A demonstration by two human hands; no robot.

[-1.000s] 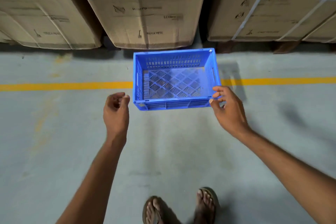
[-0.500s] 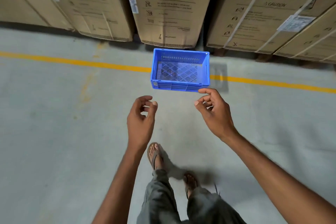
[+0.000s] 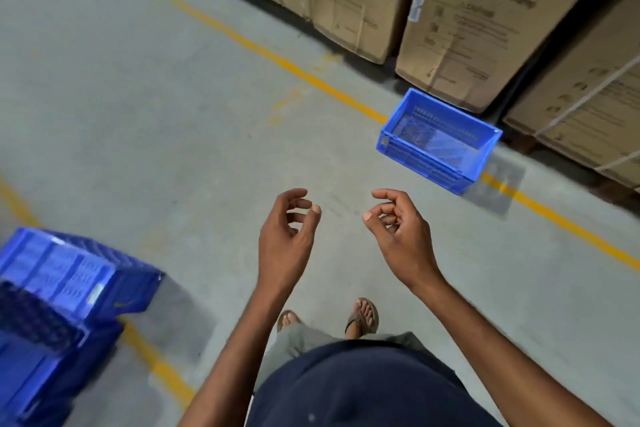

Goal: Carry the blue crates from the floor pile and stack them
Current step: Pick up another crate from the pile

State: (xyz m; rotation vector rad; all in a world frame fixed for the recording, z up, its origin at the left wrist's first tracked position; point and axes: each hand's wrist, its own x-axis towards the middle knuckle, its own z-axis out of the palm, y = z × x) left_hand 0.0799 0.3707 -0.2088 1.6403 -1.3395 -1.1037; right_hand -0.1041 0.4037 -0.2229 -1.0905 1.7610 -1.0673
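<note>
A single blue crate (image 3: 438, 140) stands upright and empty on the concrete floor at the right, across a yellow line and close to the cardboard boxes. A blurred pile of blue crates (image 3: 59, 291) fills the lower left corner, lying at odd angles. My left hand (image 3: 287, 239) and my right hand (image 3: 401, 236) hang in mid-air at the centre, fingers loosely curled and apart, holding nothing. Both hands are well short of the single crate and to the right of the pile.
Tall cardboard boxes (image 3: 460, 17) line the top and right. A yellow floor line (image 3: 263, 52) runs diagonally past the single crate; another yellow line (image 3: 156, 360) passes the pile. My sandalled feet (image 3: 360, 317) stand on bare concrete below my hands.
My right hand has let go of the single crate, which now stands alone on the floor. The view has swung left, bringing the crate pile into sight, and both hands have drawn back.
</note>
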